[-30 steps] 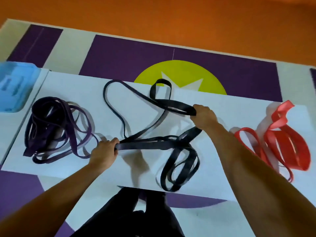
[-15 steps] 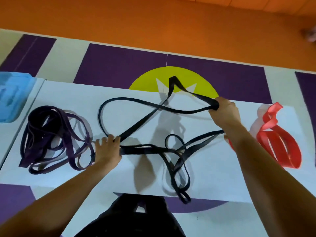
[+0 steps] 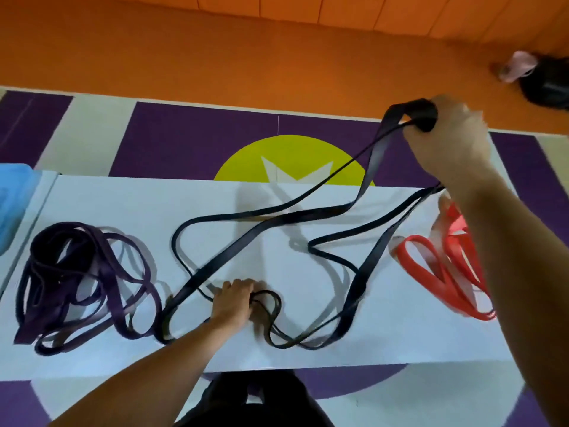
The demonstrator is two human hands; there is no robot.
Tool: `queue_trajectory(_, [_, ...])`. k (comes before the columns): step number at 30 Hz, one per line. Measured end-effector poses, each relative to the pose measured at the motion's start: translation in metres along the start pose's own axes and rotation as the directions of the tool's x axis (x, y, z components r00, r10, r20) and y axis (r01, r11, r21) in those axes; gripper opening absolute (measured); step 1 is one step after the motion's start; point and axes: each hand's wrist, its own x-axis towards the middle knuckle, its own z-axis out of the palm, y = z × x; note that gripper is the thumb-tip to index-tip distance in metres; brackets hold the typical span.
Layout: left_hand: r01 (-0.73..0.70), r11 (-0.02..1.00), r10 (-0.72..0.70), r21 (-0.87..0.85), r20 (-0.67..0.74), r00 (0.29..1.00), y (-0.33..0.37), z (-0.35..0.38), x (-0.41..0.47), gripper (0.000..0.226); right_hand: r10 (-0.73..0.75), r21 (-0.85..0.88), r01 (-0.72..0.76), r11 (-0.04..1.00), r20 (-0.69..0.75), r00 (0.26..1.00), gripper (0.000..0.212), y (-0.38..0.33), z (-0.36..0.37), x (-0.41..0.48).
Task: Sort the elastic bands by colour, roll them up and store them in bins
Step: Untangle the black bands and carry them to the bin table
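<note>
Black elastic bands [image 3: 246,241] lie tangled across the middle of a white table [image 3: 400,340]. My left hand [image 3: 235,300] presses on the table and grips one end of the black bands. My right hand [image 3: 452,140] is raised high at the far right, shut on the other end, so the bands stretch up off the table. A heap of purple bands [image 3: 77,282] lies at the left. Red bands [image 3: 443,269] lie at the right, partly hidden by my right forearm.
A light blue bin [image 3: 12,204] stands at the far left edge. The table's near edge runs just above my dark-clothed legs [image 3: 252,402]. Beyond the table lies a purple, white and yellow mat, then orange floor with a dark and pink object [image 3: 535,75].
My right hand has lifted up and to the right, pulling the black bands out longer. My left hand has shifted right along the table, still holding its end.
</note>
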Motion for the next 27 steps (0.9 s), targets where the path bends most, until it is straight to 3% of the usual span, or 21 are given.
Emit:
queue_trajectory(3, [0.051, 0.984, -0.065, -0.17, -0.073, 0.995, -0.018, -0.01, -0.006, 0.03, -0.021, -0.024, 0.02, 0.999, -0.025, 0.999, 0.035, -0.005, -0.011, 0.001])
queue_trajectory(6, [0.046, 0.874, -0.151, -0.484, -0.179, 0.972, -0.029, -0.034, -0.016, 0.014, 0.001, 0.038, 0.0, 0.999, -0.035, 0.999, 0.041, -0.014, -0.015, -0.002])
queue_trajectory(10, [-0.062, 0.701, -0.154, -0.71, -0.236, 0.96, -0.026, -0.08, -0.032, 0.013, -0.049, 0.094, 0.031, 0.995, 0.192, 0.98, 0.049, -0.03, -0.007, -0.008])
queue_trajectory(14, [-0.261, 0.688, 0.014, -0.677, -0.347, 0.938, -0.017, -0.118, -0.042, 0.015, -0.079, 0.072, 0.053, 0.996, 0.436, 0.897, 0.024, -0.032, 0.041, -0.028])
queue_trajectory(16, [-0.281, 0.719, 0.139, -0.636, -0.264, 0.954, -0.018, -0.132, -0.044, 0.017, -0.086, 0.044, 0.074, 0.996, 0.521, 0.849, 0.014, -0.031, 0.065, -0.04])
queue_trajectory(19, [-0.246, 0.816, 0.275, -0.523, -0.024, 0.961, -0.028, -0.133, -0.043, 0.03, -0.013, -0.075, 0.08, 0.994, 0.645, 0.764, 0.004, -0.021, 0.097, -0.058])
queue_trajectory(22, [-0.246, 0.873, 0.296, -0.421, 0.055, 0.954, -0.031, -0.12, -0.044, 0.031, 0.127, -0.303, 0.135, 0.943, 0.706, 0.697, 0.027, -0.007, 0.114, -0.071])
queue_trajectory(25, [-0.281, 0.89, 0.317, -0.359, 0.045, 0.947, -0.031, -0.11, -0.045, 0.021, 0.116, -0.289, 0.129, 0.949, 0.696, 0.708, 0.035, 0.0, 0.108, -0.081])
queue_trajectory(27, [-0.284, 0.911, 0.314, -0.298, 0.057, 0.948, -0.031, -0.108, -0.046, 0.019, 0.059, -0.146, 0.05, 0.988, 0.656, 0.753, 0.03, 0.006, 0.102, -0.082])
